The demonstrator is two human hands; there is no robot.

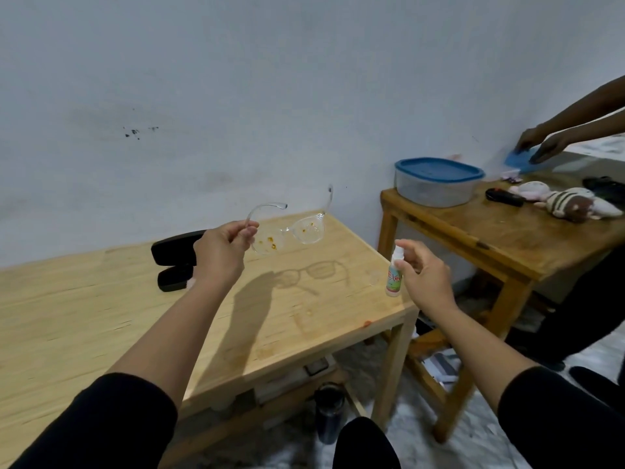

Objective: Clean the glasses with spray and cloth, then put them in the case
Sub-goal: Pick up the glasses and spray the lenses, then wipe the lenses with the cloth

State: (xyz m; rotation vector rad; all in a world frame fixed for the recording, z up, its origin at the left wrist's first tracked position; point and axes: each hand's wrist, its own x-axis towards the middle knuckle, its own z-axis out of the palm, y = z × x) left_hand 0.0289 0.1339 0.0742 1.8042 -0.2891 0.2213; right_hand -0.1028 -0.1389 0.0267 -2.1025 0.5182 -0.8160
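Note:
Clear-framed glasses (pixel 297 231) with orange-yellow smears on both lenses hang in the air above the light wooden table (pixel 101 316). My left hand (pixel 221 250) pinches them at the left hinge, temples unfolded. My right hand (pixel 422 275) grips a small white spray bottle (pixel 394 274) upright, forefinger over its top, to the right of the glasses and apart from them. An open black glasses case (pixel 176 262) lies on the table behind my left hand, partly hidden by it. I see no cloth.
A second wooden table (pixel 507 245) stands to the right with a blue-lidded plastic box (pixel 436 182), soft toys (pixel 571 203) and dark items. Another person's hands (pixel 541 143) press a blue cloth there. A dark bottle (pixel 329 411) stands on the floor.

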